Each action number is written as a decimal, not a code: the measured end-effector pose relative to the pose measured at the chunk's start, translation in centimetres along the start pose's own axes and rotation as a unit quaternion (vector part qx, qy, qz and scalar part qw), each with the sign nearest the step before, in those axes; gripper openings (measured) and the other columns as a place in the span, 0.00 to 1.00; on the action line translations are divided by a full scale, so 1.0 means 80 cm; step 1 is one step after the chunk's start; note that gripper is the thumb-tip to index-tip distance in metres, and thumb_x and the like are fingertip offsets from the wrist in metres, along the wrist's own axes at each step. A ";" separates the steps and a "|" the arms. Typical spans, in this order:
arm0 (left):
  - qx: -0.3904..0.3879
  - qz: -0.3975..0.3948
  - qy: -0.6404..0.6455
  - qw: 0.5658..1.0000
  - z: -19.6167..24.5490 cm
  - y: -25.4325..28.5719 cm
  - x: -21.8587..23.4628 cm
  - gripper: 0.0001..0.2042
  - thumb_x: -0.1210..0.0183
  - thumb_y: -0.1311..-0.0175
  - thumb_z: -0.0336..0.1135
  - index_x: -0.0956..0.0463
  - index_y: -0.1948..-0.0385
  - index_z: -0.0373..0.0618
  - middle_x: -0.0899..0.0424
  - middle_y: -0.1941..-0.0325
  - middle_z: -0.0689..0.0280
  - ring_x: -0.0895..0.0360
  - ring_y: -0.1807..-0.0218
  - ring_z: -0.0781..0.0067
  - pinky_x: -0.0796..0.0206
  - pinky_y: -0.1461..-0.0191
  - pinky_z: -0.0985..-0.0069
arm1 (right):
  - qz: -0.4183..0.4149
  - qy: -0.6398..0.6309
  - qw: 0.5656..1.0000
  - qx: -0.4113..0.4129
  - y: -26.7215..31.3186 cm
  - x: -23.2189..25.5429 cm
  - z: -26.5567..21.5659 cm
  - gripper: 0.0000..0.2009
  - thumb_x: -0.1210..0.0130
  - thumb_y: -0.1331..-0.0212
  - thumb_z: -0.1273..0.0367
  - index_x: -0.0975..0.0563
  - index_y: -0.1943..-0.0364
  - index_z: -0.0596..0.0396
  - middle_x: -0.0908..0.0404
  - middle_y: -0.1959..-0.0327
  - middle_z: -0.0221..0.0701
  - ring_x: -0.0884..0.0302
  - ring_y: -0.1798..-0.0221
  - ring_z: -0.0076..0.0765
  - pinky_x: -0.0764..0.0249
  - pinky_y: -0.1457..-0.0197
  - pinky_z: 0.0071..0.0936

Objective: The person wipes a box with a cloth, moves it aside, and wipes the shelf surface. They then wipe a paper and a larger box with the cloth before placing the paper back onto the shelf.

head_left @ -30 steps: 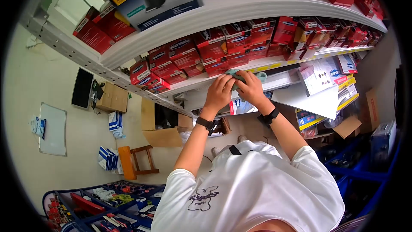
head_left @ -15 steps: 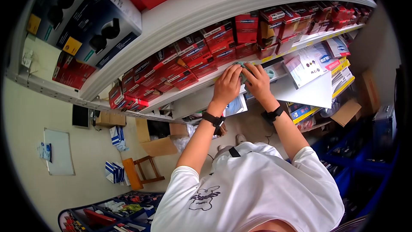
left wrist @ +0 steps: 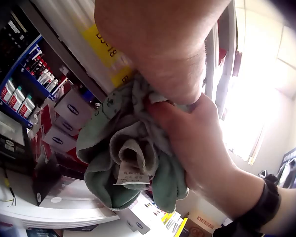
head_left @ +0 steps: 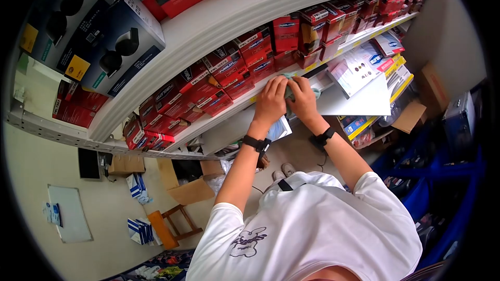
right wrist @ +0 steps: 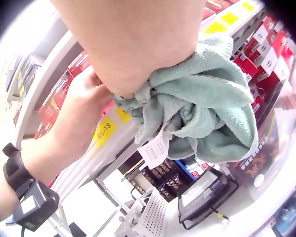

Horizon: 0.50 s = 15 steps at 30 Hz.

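Note:
Both hands hold a bunched green cloth point(head_left: 288, 79) at the front edge of a white shelf lined with red boxes. My left hand point(head_left: 272, 101) grips its left side, fingers bent over it. My right hand point(head_left: 303, 101) is close beside, with cloth showing past its outer side. In the left wrist view the right hand point(left wrist: 202, 136) has its thumb pressed into the cloth point(left wrist: 101, 133), which hangs in loose folds with a white tag. The right wrist view shows the left hand point(right wrist: 76, 111) at the cloth's point(right wrist: 212, 94) gathered end; some fingertips are hidden.
Red boxes point(head_left: 224, 65) stand in rows just behind the hands. Yellow labels point(right wrist: 104, 131) line the shelf edge. An upper shelf point(head_left: 208, 18) overhangs, carrying large blue-grey boxes point(head_left: 117, 54). A white panel point(head_left: 357, 101) juts out at right, and an open carton point(head_left: 190, 190) sits on the floor.
The hands and cloth have moved right along the shelf edge, past several red boxes. The head view has turned, bringing more of the blue-grey boxes into sight. Both hands keep their hold.

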<state>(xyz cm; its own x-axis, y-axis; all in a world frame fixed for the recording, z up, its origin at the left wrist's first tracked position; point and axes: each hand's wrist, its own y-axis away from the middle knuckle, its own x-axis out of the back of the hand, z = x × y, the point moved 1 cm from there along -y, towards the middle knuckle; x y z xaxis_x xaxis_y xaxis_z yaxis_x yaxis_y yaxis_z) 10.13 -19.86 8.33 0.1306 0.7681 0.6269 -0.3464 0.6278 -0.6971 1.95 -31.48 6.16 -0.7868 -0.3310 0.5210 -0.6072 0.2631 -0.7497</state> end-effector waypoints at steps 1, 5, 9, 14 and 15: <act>0.005 0.001 -0.002 1.000 -0.001 0.005 0.006 0.19 0.46 0.42 0.20 0.28 0.47 0.38 0.21 0.43 0.55 0.23 0.40 0.49 0.27 0.40 0.60 | 0.001 0.006 1.000 -0.001 0.000 0.000 -0.007 0.29 0.33 0.65 0.77 0.24 0.49 0.55 0.24 0.50 0.42 0.25 0.50 0.53 0.23 0.51 0.41; 0.002 -0.004 -0.007 1.000 -0.016 0.026 0.025 0.19 0.45 0.42 0.20 0.27 0.46 0.38 0.21 0.43 0.55 0.24 0.40 0.49 0.28 0.39 0.60 | -0.032 0.007 0.999 0.018 0.000 -0.006 -0.031 0.29 0.32 0.65 0.76 0.24 0.49 0.54 0.25 0.52 0.40 0.25 0.51 0.51 0.23 0.53 0.40; -0.018 -0.007 -0.044 0.999 -0.020 0.037 0.035 0.18 0.42 0.40 0.23 0.26 0.46 0.39 0.21 0.43 0.57 0.24 0.40 0.52 0.30 0.37 0.60 | -0.050 0.020 0.999 0.006 0.005 -0.003 -0.035 0.31 0.31 0.67 0.74 0.23 0.49 0.53 0.25 0.52 0.39 0.23 0.51 0.49 0.22 0.53 0.39; -0.040 -0.027 -0.075 0.996 -0.017 0.046 0.029 0.19 0.42 0.39 0.25 0.25 0.44 0.41 0.22 0.41 0.57 0.26 0.37 0.55 0.33 0.33 0.59 | -0.048 0.050 0.997 -0.027 0.008 0.004 -0.021 0.31 0.29 0.66 0.73 0.24 0.49 0.52 0.25 0.51 0.37 0.23 0.50 0.47 0.22 0.53 0.38; -0.043 -0.026 -0.074 0.996 -0.016 0.045 0.026 0.19 0.42 0.39 0.25 0.25 0.44 0.41 0.22 0.41 0.57 0.26 0.37 0.55 0.33 0.33 0.59 | -0.040 0.054 0.997 -0.027 0.007 0.005 -0.014 0.31 0.29 0.66 0.73 0.24 0.49 0.52 0.25 0.51 0.37 0.23 0.50 0.47 0.22 0.53 0.38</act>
<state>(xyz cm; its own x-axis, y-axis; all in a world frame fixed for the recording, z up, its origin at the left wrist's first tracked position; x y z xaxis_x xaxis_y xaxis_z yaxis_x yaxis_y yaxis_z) 10.35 -15.79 6.68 0.0063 0.7111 0.7031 -0.2612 0.6799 -0.6852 1.12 -30.46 6.39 -0.7407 -0.2534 0.6223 -0.6719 0.2882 -0.6823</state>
